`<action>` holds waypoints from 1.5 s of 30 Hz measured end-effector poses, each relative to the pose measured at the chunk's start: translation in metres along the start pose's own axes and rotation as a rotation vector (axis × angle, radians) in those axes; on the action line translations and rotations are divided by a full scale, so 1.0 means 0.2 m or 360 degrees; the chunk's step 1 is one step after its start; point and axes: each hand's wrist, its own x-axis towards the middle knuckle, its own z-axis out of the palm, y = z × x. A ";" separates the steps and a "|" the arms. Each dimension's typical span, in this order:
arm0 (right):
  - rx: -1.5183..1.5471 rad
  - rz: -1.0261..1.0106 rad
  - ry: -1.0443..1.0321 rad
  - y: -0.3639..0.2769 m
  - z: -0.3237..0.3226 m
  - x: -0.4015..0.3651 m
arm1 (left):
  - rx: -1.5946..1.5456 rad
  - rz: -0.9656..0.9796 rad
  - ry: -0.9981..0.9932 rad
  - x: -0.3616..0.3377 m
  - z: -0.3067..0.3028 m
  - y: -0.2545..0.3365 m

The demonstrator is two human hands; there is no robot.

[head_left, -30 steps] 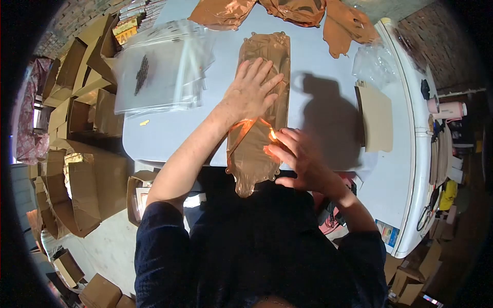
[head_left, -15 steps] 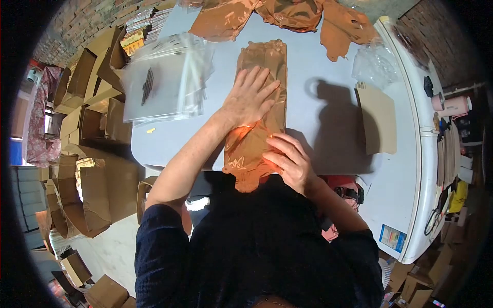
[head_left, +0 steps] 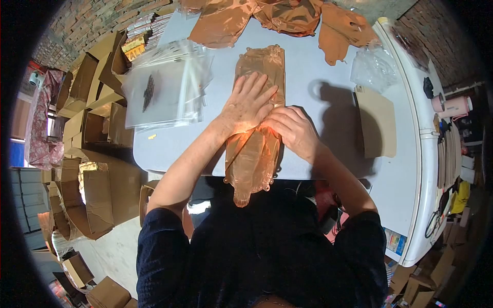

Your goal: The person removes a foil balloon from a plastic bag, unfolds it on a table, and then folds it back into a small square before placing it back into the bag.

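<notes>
Left hand [head_left: 250, 102]: laid flat and palm down on the middle of the foil piece, fingers spread wide, closed on nothing
Right hand [head_left: 290, 128]: knuckles up, fingers curled down onto the foil piece, touching the left hand's fingertips; pinching the foil or only pressing it, cannot tell
Foil piece [head_left: 252, 164]: long, copper-coloured, flat on the table, running from the near edge toward the far edge, its scalloped near end hanging over the near edge
Table [head_left: 318, 66]: pale top, shadow of the head falling right of the hands
Clear bags [head_left: 169, 87]: loose stack by the left edge, well apart from the foil piece
More foil [head_left: 287, 13]: crumpled copper sheets along the far edge
Cardboard sheet [head_left: 377, 120]: flat near the right edge
Crumpled plastic [head_left: 372, 64]: just beyond the cardboard sheet
Boxes [head_left: 97, 190]: open cardboard, on the floor left of the table
</notes>
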 end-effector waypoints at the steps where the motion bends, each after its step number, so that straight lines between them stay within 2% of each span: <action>1: 0.0015 -0.0031 0.0004 0.03 0.01 0.01 | 0.0088 0.0022 -0.0013 0.00 -0.01 0.00; 3: 0.0014 -0.0083 0.0009 0.06 0.01 0.02 | 0.0260 0.0063 -0.0041 0.00 -0.01 0.00; 6: 0.0007 -0.0134 0.0009 0.08 0.00 0.03 | 0.0089 -0.0007 -0.0063 0.01 0.00 -0.01; 9: 0.0025 -0.0135 -0.0024 0.10 0.01 0.04 | -0.0146 0.0057 0.0188 0.00 0.03 -0.03; 18: 0.0087 -0.0045 -0.0054 0.11 0.03 0.03 | -0.0326 -0.0045 0.0034 0.01 0.01 -0.03; 24: 0.0121 0.0026 -0.0079 0.10 0.03 0.03 | -0.0777 -0.0210 -0.0192 0.04 -0.06 -0.06; 27: 0.0099 0.0024 -0.0079 0.10 0.03 0.03 | -0.1120 -0.0317 -0.0403 0.09 -0.23 -0.08; 30: 0.0109 0.0049 -0.0087 0.09 0.02 0.03 | -0.1268 -0.0252 -0.0130 0.08 -0.18 -0.13; 33: 0.0108 0.0059 -0.0088 0.09 0.02 0.04 | -0.1128 -0.0103 0.0062 0.04 -0.20 -0.18; 40: 0.0191 0.0099 -0.0062 0.09 0.02 0.03 | -0.0514 0.0096 -0.0050 -0.27 -0.33 -0.27; 45: 0.0265 0.0120 -0.0108 0.09 0.00 0.00 | -0.0530 0.0163 0.0078 -0.45 -0.31 -0.16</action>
